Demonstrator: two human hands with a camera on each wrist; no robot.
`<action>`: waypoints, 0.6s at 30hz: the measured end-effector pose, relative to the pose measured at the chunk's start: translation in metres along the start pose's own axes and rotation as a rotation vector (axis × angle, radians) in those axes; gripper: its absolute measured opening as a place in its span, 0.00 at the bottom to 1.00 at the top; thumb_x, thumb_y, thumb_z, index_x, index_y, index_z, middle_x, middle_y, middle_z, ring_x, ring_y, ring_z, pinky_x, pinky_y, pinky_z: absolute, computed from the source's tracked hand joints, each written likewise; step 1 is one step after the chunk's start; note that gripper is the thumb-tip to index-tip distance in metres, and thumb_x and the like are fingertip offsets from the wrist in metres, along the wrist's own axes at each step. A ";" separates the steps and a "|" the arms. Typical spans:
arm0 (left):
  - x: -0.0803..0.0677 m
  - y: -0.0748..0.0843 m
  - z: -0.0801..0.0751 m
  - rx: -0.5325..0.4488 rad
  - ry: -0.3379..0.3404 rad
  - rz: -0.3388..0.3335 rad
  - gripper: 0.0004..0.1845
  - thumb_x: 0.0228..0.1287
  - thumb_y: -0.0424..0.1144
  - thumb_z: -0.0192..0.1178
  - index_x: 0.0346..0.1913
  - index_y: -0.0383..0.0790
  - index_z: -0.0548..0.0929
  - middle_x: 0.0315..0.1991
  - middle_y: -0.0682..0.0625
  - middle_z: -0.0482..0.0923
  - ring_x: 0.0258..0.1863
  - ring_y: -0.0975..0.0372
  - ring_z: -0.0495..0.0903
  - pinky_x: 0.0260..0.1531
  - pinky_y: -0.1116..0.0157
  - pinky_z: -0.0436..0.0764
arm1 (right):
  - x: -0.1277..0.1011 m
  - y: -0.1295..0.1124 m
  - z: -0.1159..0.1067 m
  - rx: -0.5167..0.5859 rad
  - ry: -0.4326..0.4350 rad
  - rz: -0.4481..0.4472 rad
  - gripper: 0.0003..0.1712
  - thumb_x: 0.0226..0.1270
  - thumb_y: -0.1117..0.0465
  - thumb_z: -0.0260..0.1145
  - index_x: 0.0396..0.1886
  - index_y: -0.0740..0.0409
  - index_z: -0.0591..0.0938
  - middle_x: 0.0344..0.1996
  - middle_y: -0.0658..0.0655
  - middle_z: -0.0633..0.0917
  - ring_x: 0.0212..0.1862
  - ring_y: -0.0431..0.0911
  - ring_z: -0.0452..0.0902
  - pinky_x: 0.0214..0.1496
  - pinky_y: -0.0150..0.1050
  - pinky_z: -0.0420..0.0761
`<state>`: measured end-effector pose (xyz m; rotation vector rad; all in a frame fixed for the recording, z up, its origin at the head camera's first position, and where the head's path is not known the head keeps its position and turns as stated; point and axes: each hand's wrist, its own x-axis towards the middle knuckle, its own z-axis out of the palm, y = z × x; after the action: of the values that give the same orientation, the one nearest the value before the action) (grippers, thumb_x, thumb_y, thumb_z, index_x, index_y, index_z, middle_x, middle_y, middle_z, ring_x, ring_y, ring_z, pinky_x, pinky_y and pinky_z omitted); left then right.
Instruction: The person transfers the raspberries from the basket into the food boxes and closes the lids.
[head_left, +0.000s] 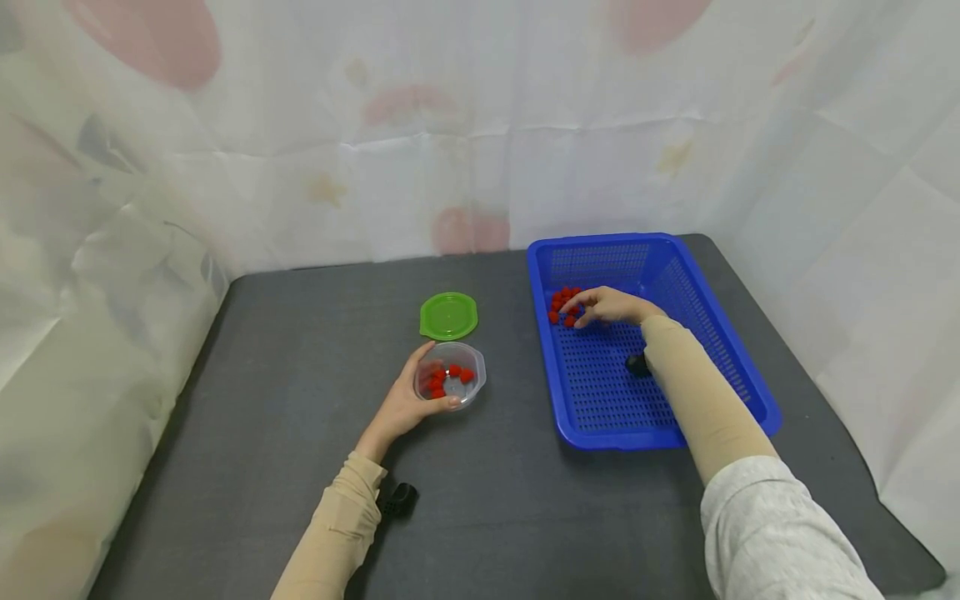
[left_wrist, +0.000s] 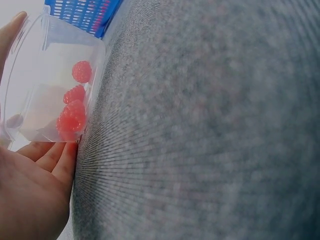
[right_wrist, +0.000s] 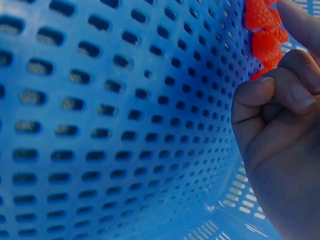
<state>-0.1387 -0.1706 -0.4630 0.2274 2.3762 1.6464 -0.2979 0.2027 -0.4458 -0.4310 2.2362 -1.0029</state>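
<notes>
My left hand (head_left: 405, 406) holds a clear plastic tub (head_left: 474, 363), thumb on the near side and fingers round the far side. Several red raspberries (left_wrist: 71, 117) lie in the bottom of the tub, which stands upright on the dark table. Over the blue basket (head_left: 600, 417), my right hand (head_left: 611, 306) reaches down to a cluster of raspberries (head_left: 557, 304) by the basket's left wall. Its thumb and forefinger are apart around the berries; the other fingers curl toward the palm in the right wrist view. No berry is seen firmly pinched.
A green lid (head_left: 448, 317) lies flat on the table just beyond the tub. The basket has raised, slotted walls and stands on the right of the grey table (head_left: 300, 358). White patterned sheets (head_left: 375, 192) hang behind and at both sides.
</notes>
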 end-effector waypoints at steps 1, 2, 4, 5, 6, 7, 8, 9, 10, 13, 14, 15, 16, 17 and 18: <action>0.000 0.000 0.000 -0.003 -0.001 -0.002 0.53 0.48 0.36 0.71 0.73 0.45 0.49 0.66 0.36 0.62 0.68 0.45 0.61 0.66 0.45 0.60 | 0.001 0.000 0.001 -0.007 -0.006 0.007 0.21 0.65 0.63 0.60 0.58 0.56 0.75 0.66 0.61 0.66 0.52 0.52 0.62 0.38 0.39 0.67; 0.000 0.000 0.000 -0.002 -0.003 0.000 0.53 0.48 0.36 0.71 0.73 0.44 0.48 0.67 0.36 0.62 0.68 0.45 0.61 0.66 0.45 0.60 | 0.001 0.000 0.002 -0.009 -0.012 0.010 0.21 0.65 0.63 0.60 0.58 0.57 0.75 0.65 0.61 0.66 0.49 0.52 0.62 0.36 0.39 0.65; 0.001 -0.001 0.000 -0.010 -0.002 0.001 0.53 0.48 0.36 0.71 0.73 0.45 0.48 0.66 0.36 0.62 0.67 0.45 0.61 0.66 0.45 0.60 | 0.002 0.000 0.003 -0.018 -0.016 0.015 0.21 0.65 0.63 0.60 0.58 0.57 0.75 0.63 0.61 0.66 0.44 0.51 0.61 0.34 0.38 0.63; 0.002 -0.002 0.000 -0.015 -0.002 0.004 0.53 0.48 0.36 0.72 0.73 0.45 0.48 0.66 0.36 0.62 0.67 0.45 0.61 0.66 0.45 0.60 | 0.002 0.000 0.003 -0.026 -0.015 0.016 0.21 0.65 0.63 0.60 0.58 0.57 0.75 0.63 0.62 0.66 0.43 0.51 0.60 0.33 0.38 0.62; 0.002 -0.003 0.000 -0.014 -0.003 0.010 0.53 0.48 0.37 0.72 0.73 0.45 0.49 0.66 0.36 0.62 0.67 0.45 0.61 0.66 0.45 0.60 | 0.001 0.000 0.004 -0.036 -0.012 0.016 0.21 0.65 0.64 0.60 0.58 0.57 0.75 0.63 0.62 0.66 0.43 0.50 0.60 0.34 0.38 0.62; 0.003 -0.006 0.000 -0.020 -0.002 0.011 0.53 0.48 0.37 0.72 0.73 0.46 0.49 0.66 0.36 0.62 0.67 0.45 0.61 0.66 0.45 0.60 | 0.001 0.000 0.004 -0.046 -0.007 0.017 0.21 0.65 0.64 0.60 0.58 0.57 0.75 0.63 0.62 0.66 0.43 0.50 0.60 0.34 0.38 0.62; 0.005 -0.009 0.000 -0.023 0.000 0.012 0.52 0.48 0.37 0.72 0.73 0.47 0.49 0.66 0.37 0.62 0.67 0.45 0.61 0.66 0.45 0.60 | 0.001 0.001 0.004 -0.056 -0.004 0.015 0.21 0.65 0.64 0.60 0.58 0.57 0.75 0.62 0.62 0.66 0.41 0.49 0.60 0.35 0.38 0.62; 0.006 -0.013 0.000 -0.027 0.003 0.010 0.53 0.47 0.37 0.72 0.73 0.49 0.50 0.66 0.38 0.63 0.67 0.46 0.61 0.66 0.45 0.60 | 0.001 0.002 0.004 -0.064 0.000 0.011 0.21 0.65 0.65 0.60 0.58 0.58 0.75 0.62 0.62 0.67 0.41 0.49 0.61 0.36 0.38 0.63; 0.007 -0.016 0.000 -0.025 0.005 0.012 0.52 0.47 0.38 0.72 0.72 0.50 0.50 0.66 0.38 0.63 0.67 0.46 0.62 0.66 0.45 0.60 | 0.001 0.003 0.004 -0.068 0.006 0.012 0.20 0.65 0.65 0.60 0.58 0.57 0.76 0.60 0.63 0.68 0.39 0.48 0.61 0.36 0.37 0.63; 0.011 -0.028 0.001 -0.019 0.013 0.010 0.52 0.47 0.40 0.73 0.72 0.56 0.51 0.66 0.42 0.64 0.68 0.48 0.62 0.66 0.45 0.59 | 0.001 0.006 0.004 -0.088 0.024 0.007 0.19 0.65 0.67 0.59 0.56 0.58 0.76 0.55 0.63 0.71 0.33 0.46 0.61 0.35 0.37 0.65; 0.012 -0.029 0.001 -0.010 0.014 0.015 0.52 0.46 0.41 0.73 0.72 0.57 0.51 0.66 0.42 0.64 0.68 0.49 0.62 0.66 0.46 0.60 | 0.001 0.007 0.004 -0.092 0.026 0.001 0.19 0.65 0.67 0.58 0.56 0.58 0.76 0.54 0.63 0.71 0.31 0.45 0.60 0.34 0.37 0.65; 0.012 -0.031 0.001 -0.007 0.016 0.019 0.52 0.46 0.41 0.73 0.71 0.58 0.51 0.66 0.43 0.64 0.68 0.49 0.62 0.66 0.46 0.60 | 0.001 0.008 0.004 -0.094 0.029 0.001 0.19 0.65 0.68 0.58 0.56 0.59 0.76 0.50 0.63 0.72 0.30 0.44 0.60 0.33 0.37 0.65; 0.012 -0.032 0.001 -0.003 0.017 0.024 0.52 0.46 0.42 0.73 0.71 0.58 0.51 0.66 0.43 0.64 0.67 0.49 0.63 0.66 0.45 0.60 | 0.001 0.009 0.004 -0.099 0.034 0.001 0.19 0.65 0.68 0.57 0.55 0.59 0.77 0.44 0.62 0.73 0.28 0.44 0.59 0.32 0.36 0.65; 0.012 -0.032 0.001 -0.003 0.020 0.027 0.52 0.46 0.43 0.74 0.71 0.58 0.51 0.66 0.43 0.64 0.67 0.49 0.63 0.66 0.45 0.60 | 0.001 0.009 0.004 -0.103 0.039 -0.001 0.18 0.64 0.68 0.57 0.55 0.59 0.77 0.39 0.60 0.74 0.27 0.43 0.60 0.31 0.36 0.65; 0.012 -0.032 0.001 0.002 0.019 0.032 0.53 0.46 0.43 0.74 0.71 0.59 0.51 0.66 0.43 0.64 0.67 0.49 0.63 0.66 0.45 0.60 | 0.001 0.009 0.004 -0.107 0.042 -0.002 0.19 0.64 0.69 0.57 0.55 0.59 0.77 0.33 0.57 0.73 0.26 0.42 0.60 0.30 0.36 0.65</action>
<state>-0.1495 -0.1778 -0.4948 0.2526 2.4001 1.6680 -0.2959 0.2063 -0.4551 -0.4626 2.3351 -0.9041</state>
